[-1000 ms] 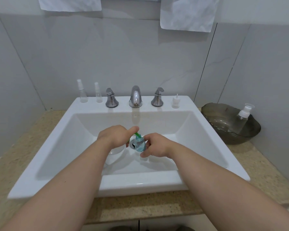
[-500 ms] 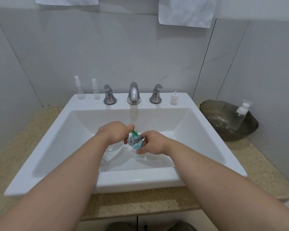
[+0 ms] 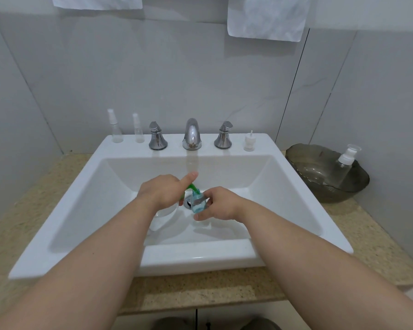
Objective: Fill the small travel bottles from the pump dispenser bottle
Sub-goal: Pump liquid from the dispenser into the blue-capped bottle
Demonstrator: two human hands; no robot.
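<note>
Over the sink drain, my left hand (image 3: pixel 162 194) grips the top of the clear pump dispenser bottle (image 3: pixel 163 216), its index finger lifted straight above the pump head. The bottle's green spout (image 3: pixel 192 187) points down into the mouth of a small travel bottle (image 3: pixel 198 204) that holds blue liquid. My right hand (image 3: pixel 221 206) pinches that small bottle from the right and keeps it under the spout. Two clear spray travel bottles (image 3: pixel 116 129) (image 3: pixel 138 129) stand on the sink's back left ledge. A white cap (image 3: pixel 249 142) sits on the back right ledge.
The white sink (image 3: pixel 188 256) is set in a speckled counter (image 3: pixel 367 246), with a chrome faucet (image 3: pixel 191 134) and two handles behind. A dark bowl (image 3: pixel 303 160) at the right holds a clear bottle with a white pump (image 3: pixel 346 163). Towels hang on the wall above.
My left index finger, pressed down on the pump half a second ago, has lifted up. The small bottle stays under the spout in my right hand.
</note>
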